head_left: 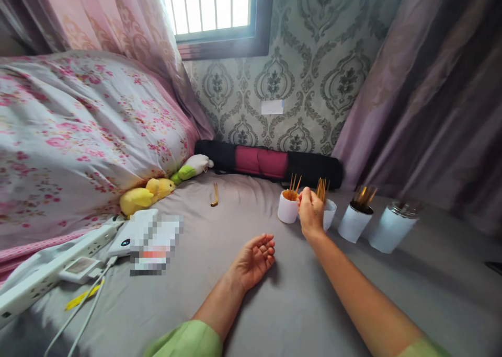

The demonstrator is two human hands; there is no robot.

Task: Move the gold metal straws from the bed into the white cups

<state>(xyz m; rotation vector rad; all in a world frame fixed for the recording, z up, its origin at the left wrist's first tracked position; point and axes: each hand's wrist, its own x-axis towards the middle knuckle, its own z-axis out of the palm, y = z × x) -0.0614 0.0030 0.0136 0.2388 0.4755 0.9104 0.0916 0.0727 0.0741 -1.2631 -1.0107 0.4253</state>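
My right hand is closed in a pinch beside the rim of a white cup that holds thin golden sticks. What its fingers grip, if anything, is too small to make out. Behind this hand stands another white cup, partly hidden, with a bundle of sticks upright in it. My left hand rests on the grey sheet, palm turned inward, fingers loosely curled and apart, holding nothing. Farther off lies a small golden hairpin-shaped item.
To the right stand a white-wrapped cup with golden sticks and a white-wrapped jar. A black and red roll lies along the wall. At left are plush toys, a power strip, a white power bank and cables.
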